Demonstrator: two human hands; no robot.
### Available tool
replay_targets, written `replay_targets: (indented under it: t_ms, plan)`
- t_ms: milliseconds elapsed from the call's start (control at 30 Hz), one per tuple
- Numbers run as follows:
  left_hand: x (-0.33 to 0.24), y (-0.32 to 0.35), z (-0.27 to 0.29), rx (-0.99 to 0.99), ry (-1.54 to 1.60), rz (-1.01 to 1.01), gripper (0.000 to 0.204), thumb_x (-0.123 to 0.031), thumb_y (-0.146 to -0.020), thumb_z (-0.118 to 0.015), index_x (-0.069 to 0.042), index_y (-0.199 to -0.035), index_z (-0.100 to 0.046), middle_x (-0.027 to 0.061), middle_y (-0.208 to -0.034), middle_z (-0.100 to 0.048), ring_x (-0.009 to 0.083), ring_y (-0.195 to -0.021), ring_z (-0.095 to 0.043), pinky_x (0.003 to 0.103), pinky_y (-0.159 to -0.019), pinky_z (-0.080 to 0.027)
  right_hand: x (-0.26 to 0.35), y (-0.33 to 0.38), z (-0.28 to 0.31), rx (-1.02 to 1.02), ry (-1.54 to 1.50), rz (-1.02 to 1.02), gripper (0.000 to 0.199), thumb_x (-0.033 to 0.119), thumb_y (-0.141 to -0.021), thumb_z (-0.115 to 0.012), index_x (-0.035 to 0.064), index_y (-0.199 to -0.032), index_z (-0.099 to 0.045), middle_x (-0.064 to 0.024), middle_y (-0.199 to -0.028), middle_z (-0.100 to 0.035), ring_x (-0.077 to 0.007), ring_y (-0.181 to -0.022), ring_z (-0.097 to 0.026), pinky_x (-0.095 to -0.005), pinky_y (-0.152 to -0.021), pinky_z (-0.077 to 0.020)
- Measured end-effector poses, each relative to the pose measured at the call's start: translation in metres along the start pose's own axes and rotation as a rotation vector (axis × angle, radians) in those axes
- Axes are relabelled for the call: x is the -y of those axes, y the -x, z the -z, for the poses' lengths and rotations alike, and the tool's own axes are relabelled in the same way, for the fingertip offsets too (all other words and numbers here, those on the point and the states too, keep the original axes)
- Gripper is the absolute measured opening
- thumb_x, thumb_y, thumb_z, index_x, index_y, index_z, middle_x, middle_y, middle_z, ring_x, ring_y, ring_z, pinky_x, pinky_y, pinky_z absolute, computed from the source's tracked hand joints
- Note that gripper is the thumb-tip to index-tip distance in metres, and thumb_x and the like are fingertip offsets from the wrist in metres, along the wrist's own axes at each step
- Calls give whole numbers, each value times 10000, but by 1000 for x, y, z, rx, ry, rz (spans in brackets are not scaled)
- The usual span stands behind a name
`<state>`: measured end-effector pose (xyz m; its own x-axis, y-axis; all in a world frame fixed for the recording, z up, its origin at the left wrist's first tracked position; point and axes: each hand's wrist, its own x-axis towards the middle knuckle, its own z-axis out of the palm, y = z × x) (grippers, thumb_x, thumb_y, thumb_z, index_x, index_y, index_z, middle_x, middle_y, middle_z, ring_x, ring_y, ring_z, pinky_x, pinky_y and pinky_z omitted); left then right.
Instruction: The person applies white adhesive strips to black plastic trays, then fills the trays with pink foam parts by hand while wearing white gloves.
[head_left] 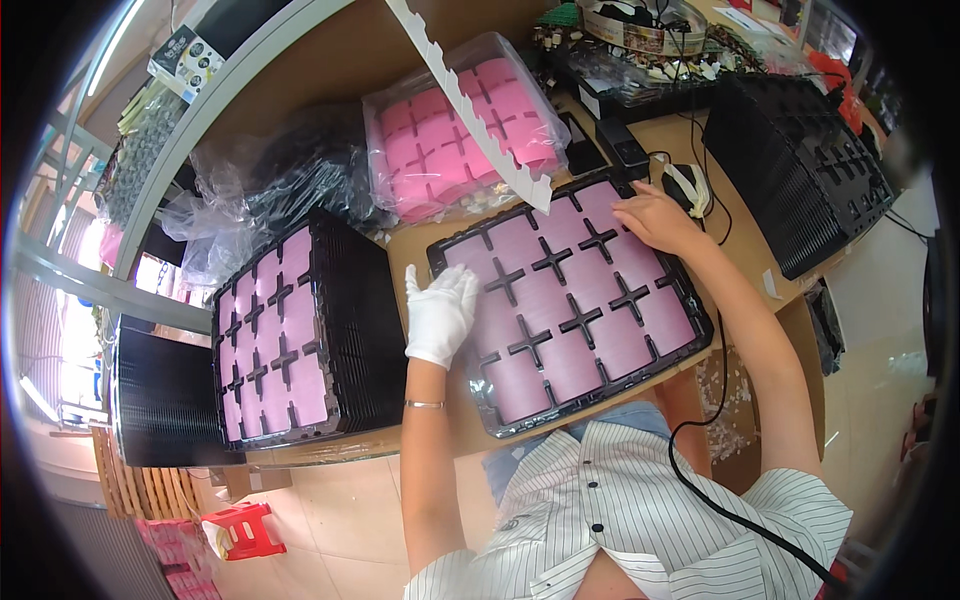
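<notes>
My gloved left hand (440,313) lies flat, fingers open, on the black tray (570,310). My bare right hand (655,217) presses its far corner, holding nothing. Nine pink squares (573,365) show uncovered in the tray.

White glove, bracelet, striped shirt

Head camera looks steeply down, close above the workbench (420,250).

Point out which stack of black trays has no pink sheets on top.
The black stack at the far right: its top tray shows empty black cells, while the left stack is topped with pink.
</notes>
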<state>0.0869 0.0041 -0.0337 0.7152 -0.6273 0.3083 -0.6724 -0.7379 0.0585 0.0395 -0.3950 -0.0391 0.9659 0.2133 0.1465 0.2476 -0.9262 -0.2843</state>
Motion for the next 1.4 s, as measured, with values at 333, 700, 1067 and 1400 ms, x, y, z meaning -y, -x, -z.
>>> replay_targets:
  t_ms: [333, 700, 1067, 1400]
  plan:
    - [-10, 4, 25, -136, 25, -90, 164, -213, -924, -604, -91, -996, -687, 74, -1087, -679, 237, -1060, -628, 503, -1065, -360, 25, 11, 23, -48, 20, 68, 258, 192, -964, -562, -2, -1066, -698, -113, -1220, -665, -254, -1165, -600, -434, -1139, -339]
    - [-59, 51, 50, 89, 134, -78, 553, -500, -656, -826, -38, -897, -641, 120, -1058, -637, 321, -1057, -580, 495, -1076, -361, 38, 84, 14, -29, -149, 180, 482, 350, -694, -813, 17, -1006, -657, -90, -1217, -628, -293, -1195, -551, -444, -1120, -335]
    - [-60, 73, 67, 419, 105, -5, 1181, -595, -532, -841, -46, -1462, -363, 214, -1500, -352, 364, -1379, -368, 647, -1145, -127, 40, 101, 49, 331, 52, 129, 837, 420, -738, -786, 97, -1435, -453, -125, -1554, -345, -272, -1508, -150, -462, -1215, -137]
    - [-73, 122, 56, 9, 1376, 817, 664, -199, -993, -554, 3, -1531, -220, 199, -1573, -280, 270, -1454, -293, 340, -1162, -275, 13, 128, -27, -443, -1104, -264, 818, 623, -1010, -93, -6, -1487, -303, -164, -1558, -300, -255, -1484, -201, -383, -1217, -80]
